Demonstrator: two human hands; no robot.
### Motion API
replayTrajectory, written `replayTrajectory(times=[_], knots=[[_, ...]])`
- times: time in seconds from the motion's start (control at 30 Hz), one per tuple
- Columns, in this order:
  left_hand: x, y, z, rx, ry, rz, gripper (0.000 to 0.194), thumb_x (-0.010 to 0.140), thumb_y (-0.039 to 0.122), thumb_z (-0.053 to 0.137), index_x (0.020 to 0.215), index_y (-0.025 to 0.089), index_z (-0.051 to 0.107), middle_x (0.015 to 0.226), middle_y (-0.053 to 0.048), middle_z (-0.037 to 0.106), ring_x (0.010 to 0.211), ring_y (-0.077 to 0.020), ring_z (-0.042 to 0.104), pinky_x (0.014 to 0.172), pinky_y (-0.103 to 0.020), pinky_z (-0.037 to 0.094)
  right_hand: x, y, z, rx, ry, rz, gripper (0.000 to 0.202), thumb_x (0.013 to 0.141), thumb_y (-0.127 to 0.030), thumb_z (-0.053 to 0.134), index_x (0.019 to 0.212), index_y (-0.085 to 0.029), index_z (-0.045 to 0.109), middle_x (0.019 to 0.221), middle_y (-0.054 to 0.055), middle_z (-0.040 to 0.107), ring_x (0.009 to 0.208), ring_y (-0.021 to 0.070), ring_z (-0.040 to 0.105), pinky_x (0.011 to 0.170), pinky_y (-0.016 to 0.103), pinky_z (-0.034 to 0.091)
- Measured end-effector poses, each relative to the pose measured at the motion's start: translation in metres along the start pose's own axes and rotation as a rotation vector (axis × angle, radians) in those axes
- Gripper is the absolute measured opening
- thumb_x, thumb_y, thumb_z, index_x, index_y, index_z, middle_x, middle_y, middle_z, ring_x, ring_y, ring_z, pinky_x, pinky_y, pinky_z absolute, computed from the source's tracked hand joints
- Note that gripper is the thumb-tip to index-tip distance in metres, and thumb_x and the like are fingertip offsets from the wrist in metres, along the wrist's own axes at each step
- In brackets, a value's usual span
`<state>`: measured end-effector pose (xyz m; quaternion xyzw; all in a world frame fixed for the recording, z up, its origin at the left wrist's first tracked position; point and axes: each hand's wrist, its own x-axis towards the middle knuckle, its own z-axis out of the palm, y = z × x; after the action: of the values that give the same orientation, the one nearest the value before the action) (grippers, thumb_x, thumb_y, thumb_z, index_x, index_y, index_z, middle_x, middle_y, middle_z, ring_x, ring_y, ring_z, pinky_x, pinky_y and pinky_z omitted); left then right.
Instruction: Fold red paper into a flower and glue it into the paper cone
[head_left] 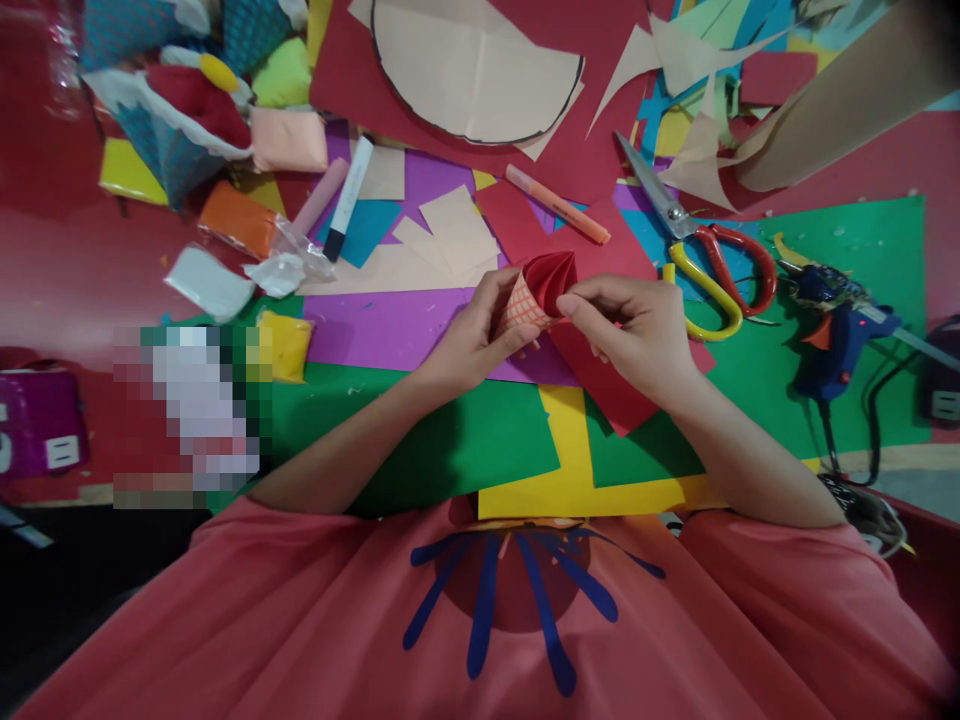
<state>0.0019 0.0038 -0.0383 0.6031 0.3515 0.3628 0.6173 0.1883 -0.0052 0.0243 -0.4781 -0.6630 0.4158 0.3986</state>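
Note:
A small patterned paper cone with folded red paper in its mouth is at the middle of the table. My left hand wraps round the cone from the left, its thumb across the front. My right hand pinches the edge of the red paper between thumb and finger. Below my hands lies a red paper piece on green and purple sheets. An orange marker rests just behind the cone. Scissors with red and yellow handles lie open beyond my right hand.
A blue glue gun sits at the right with its cable. Clay packets, a white marker and larger patterned cones are at the left. A beige paper shape and a paper roll lie at the back.

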Motion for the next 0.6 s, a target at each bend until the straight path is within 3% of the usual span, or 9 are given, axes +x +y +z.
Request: replayTrajectory(times=[0.23,0.4,0.6], knots=[[-0.0008,-0.0021,-0.0003,0.028,0.002,0.007,0.055,0.086,0.053,0.061,0.128,0.023,0.041,0.127,-0.010,0.056,0.113,-0.0228,0.062,0.082,-0.029,0.057,-0.0012,-0.0005,0.0022,0.010,0.005,0.003,0.026,0.090,-0.029,0.060,0.068,-0.015,0.064,0.050,-0.006,0.049,0.046,0.0046,0.040,0.049,0.021,0.032],[-0.0011,-0.0038,-0.0009,-0.004,-0.012,0.001,0.054,0.087,0.053,0.061,0.128,0.026,0.040,0.119,-0.008,0.058,0.087,-0.0149,0.066,0.070,-0.025,0.056,-0.0010,-0.0004,0.0024,0.010,0.004,0.001,0.027,0.090,-0.030,0.059,0.067,-0.015,0.063,0.049,-0.006,0.048,0.046,0.0045,0.039,0.048,0.021,0.031],[-0.0012,-0.0021,-0.0014,-0.053,-0.038,-0.008,0.053,0.087,0.054,0.061,0.128,0.028,0.040,0.105,-0.004,0.060,0.073,-0.0116,0.065,0.066,-0.025,0.054,-0.0017,0.0007,0.0005,-0.043,-0.049,-0.020,0.023,0.090,-0.030,0.057,0.073,-0.016,0.063,0.052,-0.006,0.049,0.046,0.0050,0.039,0.048,0.021,0.031]])
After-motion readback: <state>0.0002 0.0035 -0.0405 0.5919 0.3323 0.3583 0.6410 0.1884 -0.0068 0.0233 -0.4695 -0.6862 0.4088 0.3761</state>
